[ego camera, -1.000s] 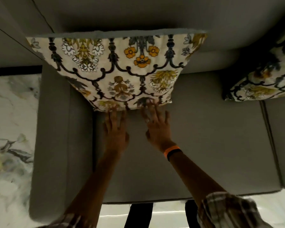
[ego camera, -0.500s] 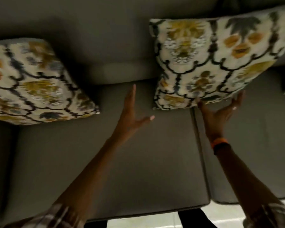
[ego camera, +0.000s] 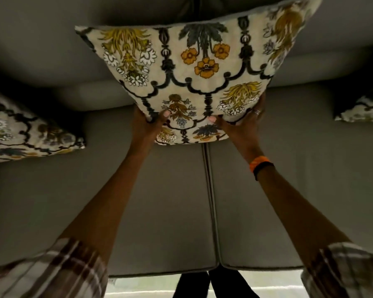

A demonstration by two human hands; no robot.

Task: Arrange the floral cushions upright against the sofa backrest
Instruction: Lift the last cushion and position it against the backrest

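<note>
A cream floral cushion [ego camera: 194,74] with yellow and orange flowers and black scrollwork stands upright against the grey sofa backrest [ego camera: 52,50], over the seam between two seat cushions. My left hand [ego camera: 148,125] grips its lower left edge, thumb on the front face. My right hand [ego camera: 239,125] grips its lower right edge, thumb on the front; it wears a ring and an orange wristband. A second floral cushion [ego camera: 24,130] leans against the backrest at the far left. The corner of a third floral cushion [ego camera: 362,110] shows at the right edge.
The grey seat cushions [ego camera: 151,201] stretch across the view, with a seam [ego camera: 211,201] down the middle. A pale floor [ego camera: 142,284] shows below the sofa's front edge, with my dark legs there.
My view has shifted right from the left cushion to the middle one. My left hand, which was open in the air, has joined the right, and both now grip the middle cushion's lower edge.
</note>
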